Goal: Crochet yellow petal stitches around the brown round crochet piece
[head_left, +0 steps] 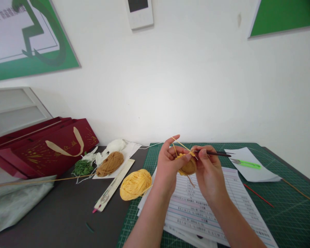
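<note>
Left hand [172, 162] grip pinches the yellow-and-brown crochet piece [189, 167] above the printed sheets [196, 206]; yellow strand [179, 141] over raised index finger. Right hand [209, 165] grip pinches the dark-handled crochet hook [218, 153], working end at the piece. Risks: slack strand may slip off the hook, losing a loop; dangling brown tail [190, 181] may snag; a hard tug could roll the yellow yarn ball [135, 185] on the surface [74, 210].

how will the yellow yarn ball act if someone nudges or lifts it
The yellow yarn ball looks soft: its loosely wound strands would probably squash. Being wound yarn, it seems light for its size. Its rounded, oblong shape may roll slightly, and the strand trailing from it could unwind.
</note>
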Available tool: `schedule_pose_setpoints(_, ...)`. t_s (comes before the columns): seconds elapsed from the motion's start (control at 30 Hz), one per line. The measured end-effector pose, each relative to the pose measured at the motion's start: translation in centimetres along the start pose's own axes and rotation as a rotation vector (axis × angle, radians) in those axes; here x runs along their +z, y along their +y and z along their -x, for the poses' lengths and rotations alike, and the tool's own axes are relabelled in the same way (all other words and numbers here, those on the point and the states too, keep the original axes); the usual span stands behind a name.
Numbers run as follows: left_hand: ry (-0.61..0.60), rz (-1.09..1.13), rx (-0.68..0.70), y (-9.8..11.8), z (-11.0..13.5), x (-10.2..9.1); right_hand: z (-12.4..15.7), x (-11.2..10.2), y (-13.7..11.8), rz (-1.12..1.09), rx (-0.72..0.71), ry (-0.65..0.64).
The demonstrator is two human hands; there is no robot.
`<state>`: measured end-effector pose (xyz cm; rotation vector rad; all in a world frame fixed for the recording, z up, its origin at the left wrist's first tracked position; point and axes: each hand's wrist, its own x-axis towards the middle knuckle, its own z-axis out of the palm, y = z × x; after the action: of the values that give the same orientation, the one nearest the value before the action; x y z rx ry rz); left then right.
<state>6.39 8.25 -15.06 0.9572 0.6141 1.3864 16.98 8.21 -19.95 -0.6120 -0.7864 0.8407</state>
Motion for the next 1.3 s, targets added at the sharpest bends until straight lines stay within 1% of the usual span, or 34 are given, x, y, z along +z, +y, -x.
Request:
schedule_pose_setpoints(0.13,-0.001,-0.001,-0.011,-0.1,-0.4,-0.5,-0.2,-0.1,-0.4,0.061,-0.047,0.015)
schedule_pose_setpoints(0.33,0.009,0.006,-0.015,-0.7,-0.6,-0.7,0.2,0.2,-1.3,0.165,-0.208,0.091)
schedule_pose_setpoints(0.43,0.005,0.019,-0.034,-0.6,-0.4,-0.5,0.5,0.4,-1.1,0.128,-0.193,0.09)
schedule_pose_setpoints(0.57,0.004,0.041,-0.058,-0.4,-0.5,-0.6,0.2,0.3,-0.5,0.06,-0.094,0.014)
schedule_pose_setpoints(0.67,0.007,0.052,-0.075,-0.4,-0.7,-0.9,-0.3,-0.1,-0.7,0.058,-0.093,-0.043)
schedule_pose_setpoints(0.83,-0.006,0.051,-0.099,-0.3,-0.8,-1.7,-1.1,-1.0,-1.9,0.156,-0.211,-0.112)
schedule_pose_setpoints(1.0,-0.026,0.017,-0.097,-0.7,-0.9,-2.0,-1.4,-1.6,-2.6,0.273,-0.321,-0.178)
schedule_pose_setpoints(1.3,-0.021,-0.025,-0.078,-1.1,-1.3,-2.5,-1.5,-1.8,-2.7,0.345,-0.415,-0.284)
